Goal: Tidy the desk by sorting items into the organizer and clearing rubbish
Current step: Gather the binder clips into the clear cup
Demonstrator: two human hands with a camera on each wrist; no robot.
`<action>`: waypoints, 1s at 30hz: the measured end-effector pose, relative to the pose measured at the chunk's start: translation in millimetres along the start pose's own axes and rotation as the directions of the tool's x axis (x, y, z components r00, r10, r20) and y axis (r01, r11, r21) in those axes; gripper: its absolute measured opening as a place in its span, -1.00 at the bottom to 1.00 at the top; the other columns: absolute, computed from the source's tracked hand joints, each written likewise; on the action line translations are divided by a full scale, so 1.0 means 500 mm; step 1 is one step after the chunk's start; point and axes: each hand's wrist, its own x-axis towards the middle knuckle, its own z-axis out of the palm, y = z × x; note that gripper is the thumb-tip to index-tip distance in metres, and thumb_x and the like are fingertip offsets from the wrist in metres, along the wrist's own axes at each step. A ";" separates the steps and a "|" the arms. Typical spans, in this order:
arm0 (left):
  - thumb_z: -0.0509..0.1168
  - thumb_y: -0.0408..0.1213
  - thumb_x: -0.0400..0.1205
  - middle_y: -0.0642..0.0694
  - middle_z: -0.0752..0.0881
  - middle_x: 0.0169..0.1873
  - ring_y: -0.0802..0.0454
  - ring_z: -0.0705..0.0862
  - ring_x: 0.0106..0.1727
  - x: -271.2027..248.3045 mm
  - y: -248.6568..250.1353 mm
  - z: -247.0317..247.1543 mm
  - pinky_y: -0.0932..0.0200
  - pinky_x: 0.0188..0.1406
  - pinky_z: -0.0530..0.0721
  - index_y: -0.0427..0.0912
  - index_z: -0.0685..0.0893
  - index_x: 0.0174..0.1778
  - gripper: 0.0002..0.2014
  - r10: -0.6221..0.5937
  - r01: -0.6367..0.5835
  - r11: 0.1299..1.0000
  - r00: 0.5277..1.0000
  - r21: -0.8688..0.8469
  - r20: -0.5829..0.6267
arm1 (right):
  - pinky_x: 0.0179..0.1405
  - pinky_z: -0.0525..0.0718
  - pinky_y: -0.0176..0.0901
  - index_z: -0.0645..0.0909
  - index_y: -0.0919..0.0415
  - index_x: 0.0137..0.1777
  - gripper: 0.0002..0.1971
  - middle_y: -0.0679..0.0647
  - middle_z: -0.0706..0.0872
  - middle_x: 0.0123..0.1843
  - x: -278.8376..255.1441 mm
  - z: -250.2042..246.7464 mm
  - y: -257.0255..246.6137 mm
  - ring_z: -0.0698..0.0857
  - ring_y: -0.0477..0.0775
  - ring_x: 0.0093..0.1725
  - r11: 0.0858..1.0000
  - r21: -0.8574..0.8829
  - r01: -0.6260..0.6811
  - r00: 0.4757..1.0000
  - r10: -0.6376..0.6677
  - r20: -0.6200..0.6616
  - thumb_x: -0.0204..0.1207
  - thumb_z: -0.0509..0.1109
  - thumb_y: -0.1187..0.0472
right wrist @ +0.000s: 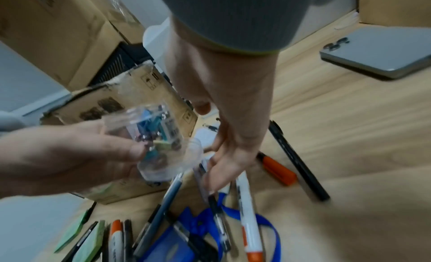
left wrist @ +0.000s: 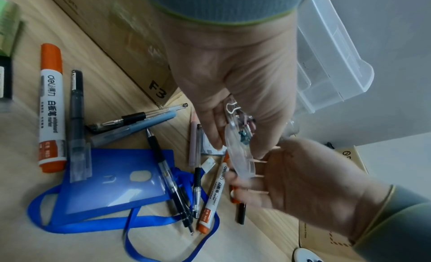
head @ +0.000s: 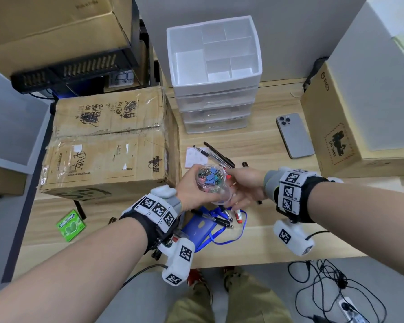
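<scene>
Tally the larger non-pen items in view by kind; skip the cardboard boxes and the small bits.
Drawer organizer: 1
Phone: 1
Gum pack: 1
Blue badge holder: 1
Pink notepad: 1
Binder-clip jar, held in the left hand: 1
Total: 6

Head view is evenly and brightly lit by soft overhead light, shadows faint; strong wide-angle bending is seen at the edges. Both wrist views are dimmer and softer. Motion blur is seen on the right hand [left wrist: 300,175] in the left wrist view, and on the clear jar [right wrist: 154,142] in the right wrist view.
</scene>
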 end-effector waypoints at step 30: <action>0.67 -0.23 0.24 0.08 0.80 -0.07 0.24 0.76 -0.13 0.023 -0.049 -0.026 0.47 -0.29 0.59 -0.05 0.64 0.29 -0.33 -0.092 0.086 0.988 0.995 0.128 0.040 | 0.16 0.77 0.16 0.63 -0.04 0.15 -0.47 -0.03 0.75 0.10 -0.006 0.041 -0.064 0.78 0.15 0.01 0.675 -0.537 0.507 0.825 -0.560 0.075 0.19 0.75 0.06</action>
